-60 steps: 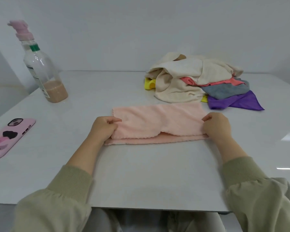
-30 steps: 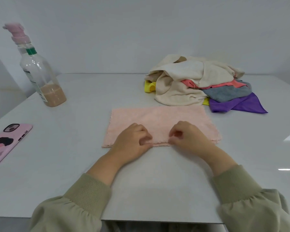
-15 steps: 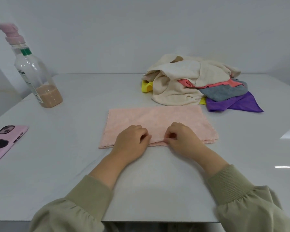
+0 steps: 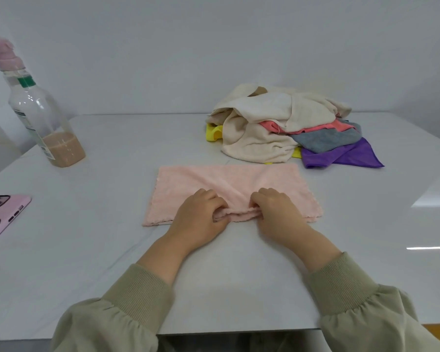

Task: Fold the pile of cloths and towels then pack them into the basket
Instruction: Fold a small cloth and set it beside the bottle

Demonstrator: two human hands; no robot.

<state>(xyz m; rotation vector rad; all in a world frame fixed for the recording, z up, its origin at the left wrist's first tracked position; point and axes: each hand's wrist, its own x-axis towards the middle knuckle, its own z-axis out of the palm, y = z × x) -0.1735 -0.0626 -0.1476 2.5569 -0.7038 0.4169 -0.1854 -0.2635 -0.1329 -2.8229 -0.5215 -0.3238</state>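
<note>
Head view: pink towel (image 4: 229, 185) flat on white table (image 4: 112, 250), folded to a rectangle, near edge bunched at the middle. Left hand (image 4: 198, 219) and right hand (image 4: 277, 214) side by side there, fingers curled and pinching that near edge, seemingly both layers. Unfolded cloth pile (image 4: 285, 125) sits beyond the towel, just apart. Bottle (image 4: 41, 115) and pink phone (image 4: 3, 214) far left.

you get soft, even, cool light; glare streaks the glossy white table (image 4: 239, 288) at its right edge. the pink-capped clear plastic bottle (image 4: 33, 110) leans and smears from wide-angle distortion; faint shadows, slight overall softness.
</note>
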